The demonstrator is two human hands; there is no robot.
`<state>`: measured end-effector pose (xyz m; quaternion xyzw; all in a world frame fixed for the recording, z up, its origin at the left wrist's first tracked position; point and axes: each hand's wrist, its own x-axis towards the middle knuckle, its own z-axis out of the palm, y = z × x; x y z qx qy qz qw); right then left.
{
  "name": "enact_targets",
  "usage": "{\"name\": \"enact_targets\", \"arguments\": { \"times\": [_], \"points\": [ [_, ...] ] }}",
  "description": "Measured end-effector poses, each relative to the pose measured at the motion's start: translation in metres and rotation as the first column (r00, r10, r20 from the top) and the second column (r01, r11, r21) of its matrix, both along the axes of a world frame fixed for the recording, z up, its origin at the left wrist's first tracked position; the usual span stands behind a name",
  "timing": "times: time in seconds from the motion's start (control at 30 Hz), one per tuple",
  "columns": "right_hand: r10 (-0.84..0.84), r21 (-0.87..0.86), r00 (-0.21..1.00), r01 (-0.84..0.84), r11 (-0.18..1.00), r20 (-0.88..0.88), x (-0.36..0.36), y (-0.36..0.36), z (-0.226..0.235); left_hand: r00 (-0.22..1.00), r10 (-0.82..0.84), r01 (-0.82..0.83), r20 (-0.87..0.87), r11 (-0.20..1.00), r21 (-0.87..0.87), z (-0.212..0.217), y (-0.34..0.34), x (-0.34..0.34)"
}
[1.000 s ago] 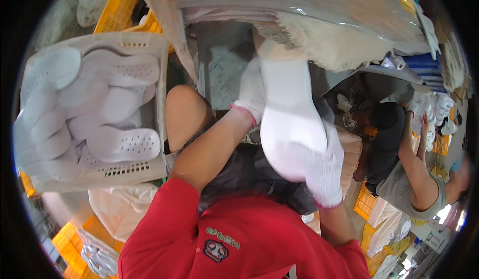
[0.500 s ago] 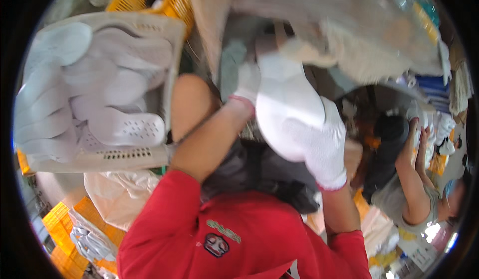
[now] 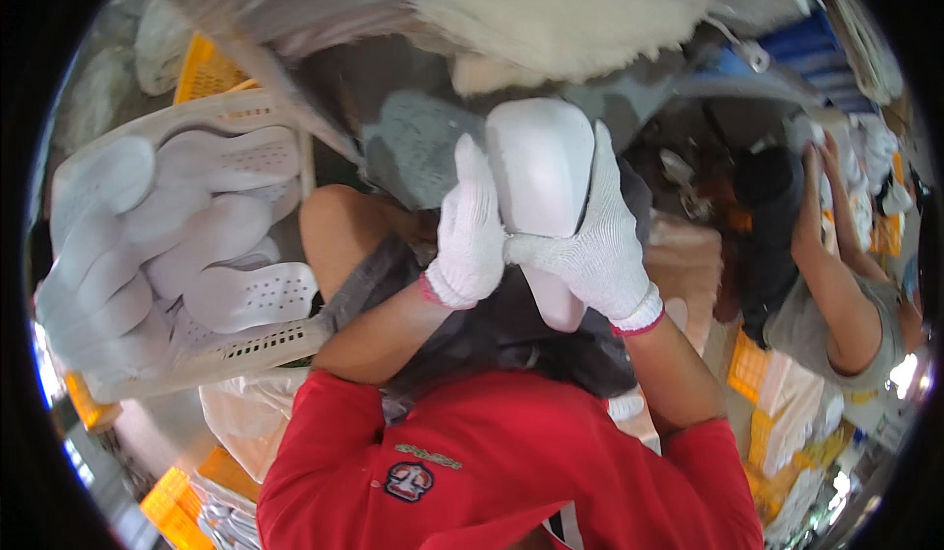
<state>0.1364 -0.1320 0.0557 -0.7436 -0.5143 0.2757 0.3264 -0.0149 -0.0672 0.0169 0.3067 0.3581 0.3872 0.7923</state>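
White shoe insoles (image 3: 539, 167), apparently stacked, stand between my hands above my lap; a narrow white end (image 3: 554, 299) shows below. My right hand (image 3: 590, 260), in a white knit glove with a pinkish-red cuff, grips them from the right. Its thumb lies across the front and a finger runs up the right edge; other fingers are hidden behind. Flat and upright, my gloved left hand (image 3: 467, 231) rests along the left edge with its fingers stretched out. How many insoles are in the stack I cannot tell.
At my left, a pale plastic crate (image 3: 275, 339) holds many loose white insoles (image 3: 251, 294). A grey surface (image 3: 418, 142) with cream cloth (image 3: 560, 34) and clear plastic is ahead. Another person (image 3: 836, 304) works at the right. Yellow crates (image 3: 172, 511) stand behind on the left.
The insoles have turned from slanted to upright and moved closer to me. My left hand has come down to their left edge; my right hand has moved up and left along them.
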Motion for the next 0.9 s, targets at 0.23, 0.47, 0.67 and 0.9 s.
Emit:
{"name": "enact_targets", "arguments": {
  "times": [0.23,0.47,0.67,0.9],
  "points": [
    [0.091,-0.065,0.791,-0.163,0.984,-0.605,-0.006,0.067,-0.035,0.914,0.107,0.101,-0.392,0.875,0.474,-0.001,0.054,-0.008],
    [0.187,0.445,0.980,-0.136,0.885,-0.071,0.003,0.026,-0.047,0.792,0.121,0.435,-0.599,0.577,0.691,0.013,0.023,-0.028],
    [-0.002,0.552,0.998,-0.031,0.833,0.059,0.002,-0.011,-0.039,0.927,0.115,0.341,-0.357,0.142,0.929,0.024,0.007,-0.012],
    [0.081,0.153,0.979,-0.052,0.987,-0.189,-0.027,0.023,-0.060,0.726,0.234,0.286,-0.647,0.753,0.593,0.039,0.006,-0.001]
  ]
}}
